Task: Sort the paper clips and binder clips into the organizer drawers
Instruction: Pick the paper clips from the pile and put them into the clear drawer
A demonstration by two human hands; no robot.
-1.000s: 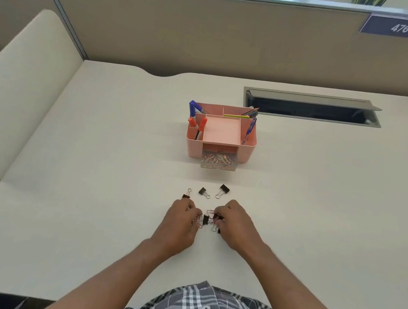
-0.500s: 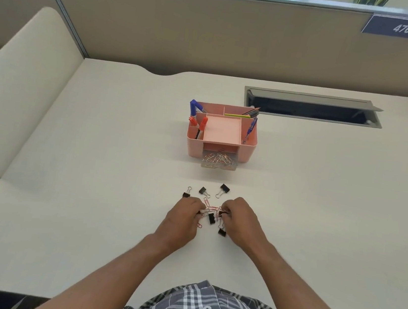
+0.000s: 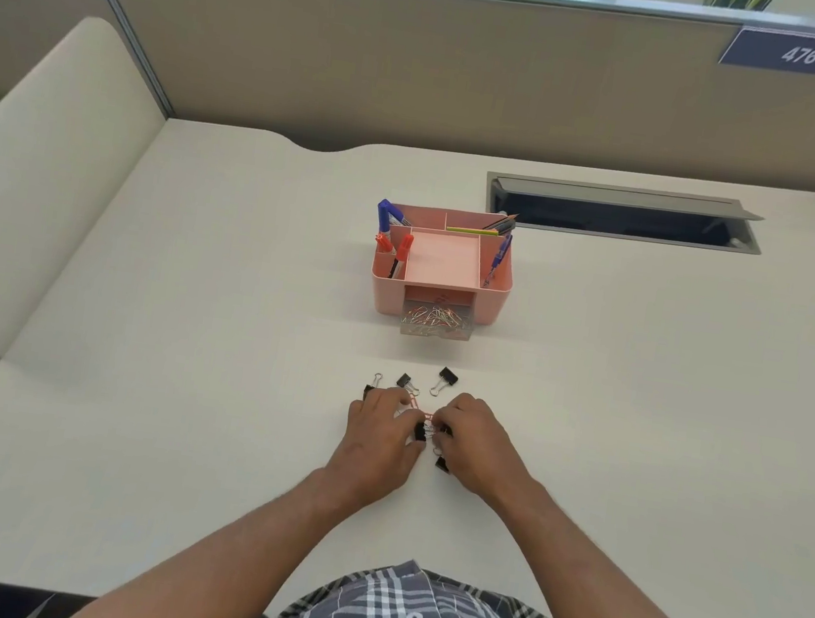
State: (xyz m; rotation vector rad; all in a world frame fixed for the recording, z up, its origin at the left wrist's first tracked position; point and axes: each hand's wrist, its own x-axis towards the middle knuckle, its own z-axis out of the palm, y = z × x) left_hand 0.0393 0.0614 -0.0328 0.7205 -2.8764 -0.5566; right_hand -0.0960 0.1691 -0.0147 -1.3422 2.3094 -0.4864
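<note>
My left hand (image 3: pixel 378 434) and my right hand (image 3: pixel 476 442) rest on the desk with fingertips meeting over a small pile of clips. Red paper clips (image 3: pixel 420 409) and a black binder clip (image 3: pixel 419 432) show between the fingers. My right fingertips pinch at the paper clips; my left fingers are curled, and what they hold is hidden. Another binder clip (image 3: pixel 442 463) lies under my right thumb. Loose binder clips (image 3: pixel 447 379) (image 3: pixel 406 382) (image 3: pixel 370 388) lie just beyond. The pink organizer (image 3: pixel 492 299) stands farther back, its clear drawer (image 3: pixel 437 325) pulled out with several paper clips inside.
Pens and pencils stand in the organizer's top compartments (image 3: pixel 389 234). A grey cable hatch (image 3: pixel 620 212) is sunk into the desk at the back right. Partition walls (image 3: pixel 427 67) close the back and the left side.
Both hands have shifted slightly among the clip pile, fingertips closing in together. The loose binder clips beyond them and the organizer have not moved.
</note>
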